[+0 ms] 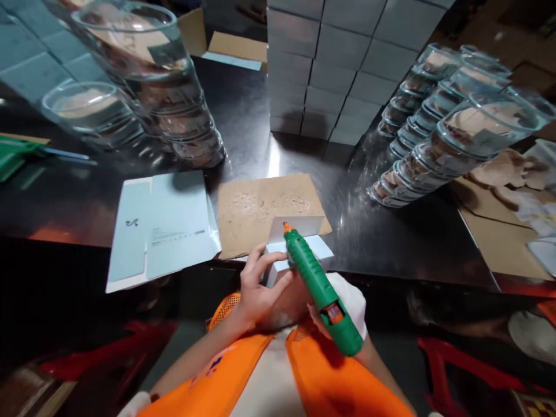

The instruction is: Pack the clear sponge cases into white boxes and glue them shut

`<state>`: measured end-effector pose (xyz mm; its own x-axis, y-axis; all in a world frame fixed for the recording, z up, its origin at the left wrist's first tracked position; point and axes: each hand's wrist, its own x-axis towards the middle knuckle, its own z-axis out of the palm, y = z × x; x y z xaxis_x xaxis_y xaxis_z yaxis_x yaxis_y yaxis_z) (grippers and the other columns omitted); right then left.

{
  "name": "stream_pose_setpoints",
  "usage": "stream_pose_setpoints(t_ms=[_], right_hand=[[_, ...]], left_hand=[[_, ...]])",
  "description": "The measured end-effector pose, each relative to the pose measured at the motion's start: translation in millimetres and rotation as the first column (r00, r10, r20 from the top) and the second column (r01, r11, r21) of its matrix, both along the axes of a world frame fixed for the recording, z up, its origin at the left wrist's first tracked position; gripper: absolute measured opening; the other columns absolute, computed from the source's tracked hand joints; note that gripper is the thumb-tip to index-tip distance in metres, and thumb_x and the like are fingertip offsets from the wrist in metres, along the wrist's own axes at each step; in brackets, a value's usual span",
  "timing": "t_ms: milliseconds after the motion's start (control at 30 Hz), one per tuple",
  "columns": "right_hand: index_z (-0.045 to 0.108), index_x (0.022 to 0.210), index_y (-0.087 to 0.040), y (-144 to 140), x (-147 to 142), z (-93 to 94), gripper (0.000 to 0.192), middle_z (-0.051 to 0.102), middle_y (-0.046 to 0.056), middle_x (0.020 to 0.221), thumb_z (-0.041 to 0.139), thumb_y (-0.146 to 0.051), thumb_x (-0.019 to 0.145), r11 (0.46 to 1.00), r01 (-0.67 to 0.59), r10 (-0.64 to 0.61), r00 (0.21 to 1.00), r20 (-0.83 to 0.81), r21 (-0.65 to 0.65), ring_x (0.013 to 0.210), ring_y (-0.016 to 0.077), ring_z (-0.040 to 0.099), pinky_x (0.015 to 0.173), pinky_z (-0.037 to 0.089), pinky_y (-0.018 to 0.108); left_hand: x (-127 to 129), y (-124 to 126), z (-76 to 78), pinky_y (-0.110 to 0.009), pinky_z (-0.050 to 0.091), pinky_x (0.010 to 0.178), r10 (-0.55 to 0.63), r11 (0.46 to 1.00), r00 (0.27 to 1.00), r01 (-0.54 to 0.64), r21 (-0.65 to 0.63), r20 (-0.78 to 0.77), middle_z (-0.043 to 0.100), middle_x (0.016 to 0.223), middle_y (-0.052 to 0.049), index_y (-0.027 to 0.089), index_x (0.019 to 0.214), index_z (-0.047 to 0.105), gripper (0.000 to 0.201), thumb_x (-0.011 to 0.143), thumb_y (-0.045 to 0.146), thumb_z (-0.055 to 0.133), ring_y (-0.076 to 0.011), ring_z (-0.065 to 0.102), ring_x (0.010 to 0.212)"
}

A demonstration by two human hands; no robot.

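Left hand [256, 289] pinches the light, crushable carton [299, 249] by its edge while right hand [319, 321], mostly hidden, grips the rigid glue gun [321, 289].

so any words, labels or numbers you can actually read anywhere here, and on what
None can be read as it stands.
Flat pale blue carton blank: a small dark logo mark and lines of fine print, too small to read.
Orange vest: dark printing near the left strap, blurred and partly hidden.
Green glue gun in the right hand: no lettering visible.
Small box held by the left hand: no print visible.
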<state>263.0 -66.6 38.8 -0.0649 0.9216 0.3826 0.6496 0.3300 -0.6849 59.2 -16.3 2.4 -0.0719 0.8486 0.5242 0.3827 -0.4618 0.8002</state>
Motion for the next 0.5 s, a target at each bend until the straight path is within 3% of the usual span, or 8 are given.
stream_pose_setpoints(t_ms=[67, 167, 333, 433, 500], right_hand=[[0.075, 0.093, -0.022, 5.3, -8.0, 3.5, 0.013, 0.074, 0.004, 0.076, 0.072, -0.035, 0.089, 0.997, -0.057, 0.052, 0.992, 0.112, 0.043, 0.060, 0.0196, 0.069, 0.058, 0.054, 0.031], [0.073, 0.087, -0.022, 13.0, -14.6, 5.4, 0.014, 0.069, 0.002, 0.070, 0.069, -0.034, 0.092, 0.998, -0.047, 0.042, 0.990, 0.135, 0.031, 0.057, 0.0176, 0.066, 0.055, 0.049, 0.028], [0.069, 0.081, -0.023, 15.0, 0.9, -2.2, 0.016, 0.066, 0.001, 0.069, 0.069, -0.036, 0.090, 0.998, 0.047, -0.053, 0.988, 0.147, 0.042, 0.054, 0.0159, 0.061, 0.053, 0.047, 0.028], [0.068, 0.080, -0.023, 12.1, 20.6, -9.9, 0.018, 0.069, 0.003, 0.072, 0.072, -0.038, 0.089, 0.993, 0.114, -0.114, 0.992, 0.057, 0.010, 0.060, 0.0196, 0.066, 0.058, 0.053, 0.032], [0.070, 0.078, -0.024, 12.4, 32.3, -13.8, 0.021, 0.070, 0.005, 0.071, 0.077, -0.042, 0.084, 0.983, 0.159, -0.168, 0.979, -0.115, -0.089, 0.063, 0.0219, 0.068, 0.061, 0.056, 0.035]], left_hand=[[0.4, -0.7, -1.6, -0.037, 0.058, 0.093, 0.009, 1.000, 1.000, -0.009, 0.013, 0.001, 0.076, 0.109, -0.009, 0.022, 0.104, 0.078, 0.022, 0.089, 0.038, 0.079, -0.0264, 0.070, 0.111], [-0.9, -1.9, -3.2, -0.038, 0.058, 0.095, 0.018, 0.999, 1.000, -0.018, 0.027, -0.013, 0.076, 0.109, -0.008, 0.023, 0.103, 0.078, 0.021, 0.089, 0.038, 0.079, -0.0265, 0.070, 0.112], [-6.6, -5.2, -6.8, -0.038, 0.052, 0.103, 0.022, 0.999, 1.000, -0.021, 0.033, -0.013, 0.077, 0.099, -0.003, 0.027, 0.107, 0.077, 0.021, 0.087, 0.031, 0.083, -0.0249, 0.066, 0.116], [-12.1, -7.1, -11.0, -0.038, 0.053, 0.100, 0.034, 0.999, 0.999, -0.035, 0.009, 0.014, 0.075, 0.104, -0.005, 0.026, 0.107, 0.077, 0.022, 0.087, 0.033, 0.083, -0.0254, 0.066, 0.115], [-15.9, -7.5, -13.0, -0.037, 0.054, 0.096, 0.045, 0.999, 0.998, -0.045, -0.003, 0.039, 0.074, 0.105, -0.006, 0.026, 0.106, 0.078, 0.022, 0.087, 0.035, 0.083, -0.0254, 0.066, 0.113]])
